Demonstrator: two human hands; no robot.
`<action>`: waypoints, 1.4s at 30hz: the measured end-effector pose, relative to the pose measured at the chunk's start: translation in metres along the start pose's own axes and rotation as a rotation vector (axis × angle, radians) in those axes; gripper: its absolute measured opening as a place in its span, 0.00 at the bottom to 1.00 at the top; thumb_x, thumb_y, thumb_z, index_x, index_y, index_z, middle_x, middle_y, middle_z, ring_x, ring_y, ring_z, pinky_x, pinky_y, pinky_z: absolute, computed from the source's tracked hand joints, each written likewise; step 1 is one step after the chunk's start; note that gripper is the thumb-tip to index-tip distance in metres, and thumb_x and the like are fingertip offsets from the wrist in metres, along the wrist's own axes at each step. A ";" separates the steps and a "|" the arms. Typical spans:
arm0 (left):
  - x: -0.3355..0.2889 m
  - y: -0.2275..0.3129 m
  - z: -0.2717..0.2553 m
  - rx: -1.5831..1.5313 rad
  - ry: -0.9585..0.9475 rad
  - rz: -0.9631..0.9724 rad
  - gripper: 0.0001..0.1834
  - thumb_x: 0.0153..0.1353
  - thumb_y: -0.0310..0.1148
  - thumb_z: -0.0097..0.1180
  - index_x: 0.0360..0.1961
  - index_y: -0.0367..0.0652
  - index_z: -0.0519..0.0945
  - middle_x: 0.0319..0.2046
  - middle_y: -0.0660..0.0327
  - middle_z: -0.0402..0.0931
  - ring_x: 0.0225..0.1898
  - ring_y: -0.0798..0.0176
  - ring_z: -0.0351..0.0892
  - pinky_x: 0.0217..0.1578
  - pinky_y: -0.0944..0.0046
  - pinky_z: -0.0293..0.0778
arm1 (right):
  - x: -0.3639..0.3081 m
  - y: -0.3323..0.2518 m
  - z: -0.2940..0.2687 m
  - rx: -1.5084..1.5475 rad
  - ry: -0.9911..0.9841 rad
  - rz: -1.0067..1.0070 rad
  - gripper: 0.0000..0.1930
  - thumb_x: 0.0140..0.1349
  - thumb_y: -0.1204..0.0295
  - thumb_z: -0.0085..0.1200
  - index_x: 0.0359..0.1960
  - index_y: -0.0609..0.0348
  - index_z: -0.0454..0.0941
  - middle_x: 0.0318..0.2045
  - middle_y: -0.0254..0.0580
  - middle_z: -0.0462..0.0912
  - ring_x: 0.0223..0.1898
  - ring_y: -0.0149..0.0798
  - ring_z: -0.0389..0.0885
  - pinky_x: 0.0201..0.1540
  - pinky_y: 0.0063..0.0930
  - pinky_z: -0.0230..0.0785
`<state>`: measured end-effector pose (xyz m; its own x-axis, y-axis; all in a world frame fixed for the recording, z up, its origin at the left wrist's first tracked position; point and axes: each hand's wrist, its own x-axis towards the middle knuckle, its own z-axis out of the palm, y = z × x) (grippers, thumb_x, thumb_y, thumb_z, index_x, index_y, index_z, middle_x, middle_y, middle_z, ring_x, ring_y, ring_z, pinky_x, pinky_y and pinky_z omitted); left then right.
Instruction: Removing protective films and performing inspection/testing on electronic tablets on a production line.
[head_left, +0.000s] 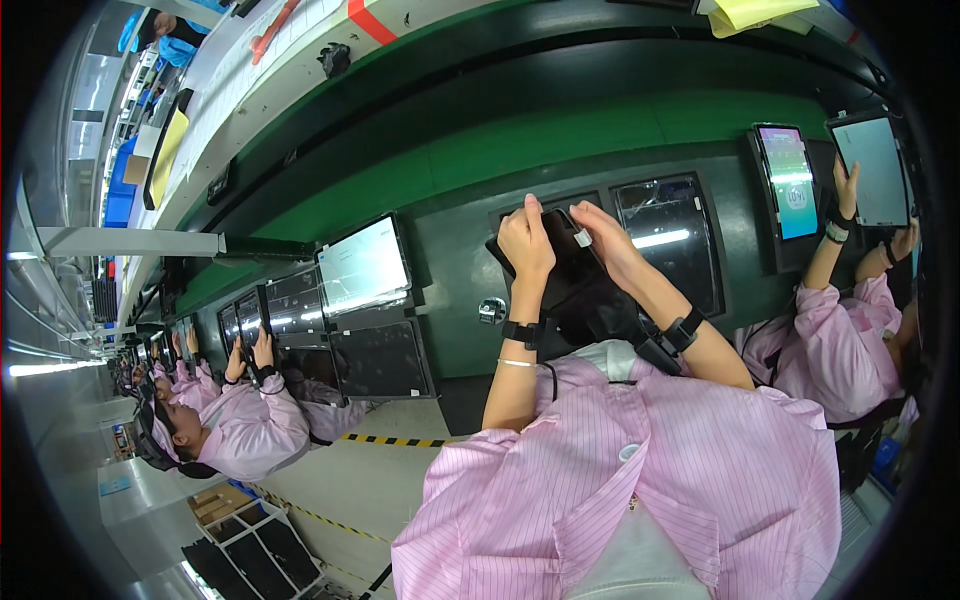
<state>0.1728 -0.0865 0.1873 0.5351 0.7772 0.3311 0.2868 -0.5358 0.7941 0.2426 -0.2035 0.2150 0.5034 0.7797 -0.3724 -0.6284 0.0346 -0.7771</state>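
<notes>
Between my two hands is a dark tablet point(566, 252), its screen black, held tilted above the bench. My left hand point(527, 243) grips its left side, thumb pointing up along the edge. On the opposite side my right hand point(610, 243) has its fingers curled at the upper right edge, beside a small white label point(583, 238). Part of the tablet is covered by my hands. Just right of them lies another dark tablet point(660, 215) in a black tray, with a light reflected on its glass. Black straps circle both my wrists.
To the left stand a lit tablet point(362, 265) and a black tray point(385, 360). A small round object point(491, 311) sits on the green bench point(450, 250). At right, a co-worker's hands touch a light-screened tablet point(872, 170) beside a colourful one point(787, 183). Co-workers sit at left.
</notes>
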 end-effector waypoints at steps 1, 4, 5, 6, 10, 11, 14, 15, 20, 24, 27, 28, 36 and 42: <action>0.000 0.000 0.000 -0.028 0.023 0.018 0.28 0.67 0.42 0.36 0.18 0.34 0.78 0.18 0.47 0.75 0.24 0.43 0.74 0.29 0.51 0.66 | 0.001 0.001 0.000 0.021 0.005 0.002 0.09 0.64 0.64 0.49 0.27 0.50 0.70 0.23 0.20 0.66 0.27 0.17 0.63 0.30 0.15 0.54; 0.000 0.002 -0.002 -0.021 0.001 0.000 0.28 0.67 0.42 0.36 0.18 0.34 0.78 0.18 0.47 0.75 0.24 0.44 0.74 0.29 0.51 0.66 | -0.001 0.000 0.001 0.009 -0.014 -0.013 0.09 0.64 0.65 0.49 0.27 0.51 0.70 0.24 0.20 0.65 0.28 0.17 0.62 0.31 0.15 0.54; 0.000 0.003 -0.003 -0.021 0.002 0.001 0.28 0.67 0.42 0.36 0.18 0.34 0.78 0.18 0.47 0.75 0.24 0.44 0.74 0.29 0.51 0.66 | -0.002 -0.001 0.001 -0.023 -0.038 -0.030 0.09 0.64 0.65 0.49 0.27 0.51 0.70 0.24 0.20 0.65 0.28 0.17 0.62 0.32 0.15 0.54; 0.000 0.002 -0.003 -0.011 -0.008 -0.018 0.29 0.67 0.43 0.36 0.18 0.34 0.78 0.18 0.47 0.75 0.24 0.44 0.74 0.29 0.51 0.66 | -0.001 0.000 0.002 -0.024 -0.038 -0.029 0.09 0.64 0.65 0.49 0.27 0.51 0.70 0.24 0.20 0.65 0.28 0.17 0.62 0.32 0.15 0.54; 0.000 -0.002 -0.001 -0.019 -0.001 -0.017 0.29 0.67 0.43 0.36 0.18 0.34 0.78 0.18 0.47 0.75 0.24 0.44 0.74 0.29 0.51 0.66 | -0.002 0.003 0.004 -0.019 -0.039 -0.067 0.09 0.65 0.65 0.48 0.28 0.51 0.71 0.25 0.20 0.66 0.30 0.17 0.62 0.34 0.14 0.54; 0.000 -0.002 -0.001 -0.021 -0.002 -0.017 0.29 0.67 0.43 0.36 0.18 0.34 0.78 0.18 0.47 0.75 0.24 0.44 0.74 0.29 0.51 0.66 | -0.003 0.002 0.005 -0.008 -0.020 -0.066 0.08 0.65 0.65 0.48 0.28 0.51 0.71 0.25 0.20 0.66 0.30 0.17 0.63 0.35 0.14 0.54; -0.002 -0.003 -0.002 -0.015 0.015 -0.028 0.29 0.67 0.43 0.36 0.18 0.34 0.79 0.18 0.48 0.76 0.24 0.44 0.74 0.29 0.51 0.66 | -0.005 0.000 0.007 -0.057 -0.024 -0.082 0.08 0.65 0.65 0.49 0.28 0.51 0.71 0.26 0.20 0.67 0.32 0.17 0.63 0.37 0.14 0.54; -0.002 -0.002 -0.002 0.001 0.010 -0.040 0.29 0.67 0.43 0.35 0.19 0.34 0.79 0.19 0.48 0.76 0.24 0.44 0.74 0.29 0.52 0.66 | -0.004 0.001 0.006 -0.058 -0.023 -0.083 0.08 0.65 0.65 0.49 0.28 0.51 0.71 0.26 0.20 0.67 0.32 0.17 0.63 0.37 0.14 0.54; -0.002 -0.005 -0.001 -0.004 -0.025 -0.081 0.29 0.67 0.43 0.35 0.19 0.34 0.79 0.20 0.48 0.77 0.25 0.44 0.75 0.30 0.52 0.68 | -0.004 0.002 0.005 0.065 -0.032 0.019 0.08 0.64 0.65 0.49 0.29 0.51 0.72 0.26 0.22 0.69 0.30 0.18 0.67 0.33 0.14 0.58; 0.001 -0.002 0.007 0.000 -0.063 -0.057 0.30 0.67 0.44 0.34 0.21 0.34 0.80 0.21 0.47 0.78 0.26 0.43 0.76 0.33 0.51 0.69 | 0.000 -0.002 -0.005 0.074 -0.020 0.003 0.08 0.64 0.65 0.50 0.28 0.52 0.72 0.24 0.23 0.70 0.28 0.19 0.68 0.32 0.14 0.60; 0.008 0.009 0.015 0.032 -0.159 -0.039 0.31 0.67 0.45 0.34 0.21 0.34 0.81 0.22 0.46 0.78 0.28 0.43 0.77 0.34 0.50 0.69 | 0.005 0.001 -0.016 0.082 0.060 -0.045 0.08 0.63 0.65 0.51 0.27 0.52 0.73 0.24 0.23 0.71 0.29 0.19 0.68 0.32 0.15 0.60; 0.011 0.012 0.015 0.071 -0.209 -0.038 0.31 0.67 0.46 0.33 0.22 0.34 0.81 0.22 0.45 0.78 0.28 0.43 0.77 0.35 0.50 0.70 | 0.007 0.002 -0.019 0.083 0.086 -0.049 0.08 0.62 0.65 0.52 0.27 0.52 0.73 0.24 0.23 0.71 0.29 0.19 0.68 0.32 0.15 0.60; 0.085 0.101 0.031 -0.168 -0.459 0.186 0.12 0.61 0.36 0.52 0.33 0.35 0.75 0.32 0.52 0.78 0.36 0.54 0.77 0.38 0.58 0.70 | 0.029 0.016 -0.067 0.197 0.213 0.026 0.11 0.61 0.63 0.54 0.24 0.51 0.72 0.19 0.23 0.69 0.23 0.20 0.68 0.26 0.15 0.58; 0.136 0.185 0.088 -0.435 -0.524 0.338 0.19 0.55 0.38 0.60 0.45 0.37 0.75 0.38 0.55 0.79 0.41 0.60 0.77 0.39 0.62 0.71 | 0.038 0.015 -0.106 -0.686 0.393 -0.111 0.17 0.60 0.59 0.54 0.29 0.63 0.78 0.25 0.41 0.81 0.28 0.33 0.79 0.32 0.25 0.67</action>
<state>0.3687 -0.1091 0.3346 0.8769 0.2770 0.3927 -0.2408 -0.4539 0.8579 0.3156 -0.2394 0.1355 0.7942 0.5126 -0.3264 -0.1209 -0.3930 -0.9115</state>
